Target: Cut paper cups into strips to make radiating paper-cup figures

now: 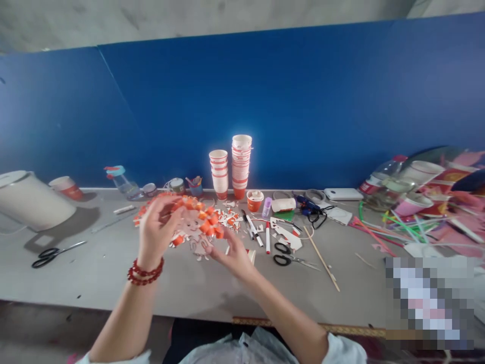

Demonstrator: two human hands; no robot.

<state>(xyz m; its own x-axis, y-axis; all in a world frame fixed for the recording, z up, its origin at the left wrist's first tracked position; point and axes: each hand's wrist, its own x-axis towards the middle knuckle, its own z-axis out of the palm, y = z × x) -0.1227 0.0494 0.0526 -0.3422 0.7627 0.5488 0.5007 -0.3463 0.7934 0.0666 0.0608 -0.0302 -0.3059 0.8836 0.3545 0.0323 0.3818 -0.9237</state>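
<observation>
A cut-out paper figure (191, 221) with a drawn face and a ring of curled orange paper strips round its head is held up over the table. My left hand (157, 227), with red beads at the wrist, grips it by the upper left, fingers bent over the orange strips. At its lower right, the thumb and fingers of my right hand (235, 255) close on the figure near its body. Some fingertips are hidden behind the paper. Orange and white paper scraps (229, 218) lie on the table behind it.
Two stacks of paper cups (241, 167) stand by the blue partition (303, 101). Right of my hands are black-handled scissors (288, 257), markers (268, 237), a wooden stick (322, 259) and a glue gun (308, 206). More scissors (53, 254) and a white pitcher (34, 202) are at left.
</observation>
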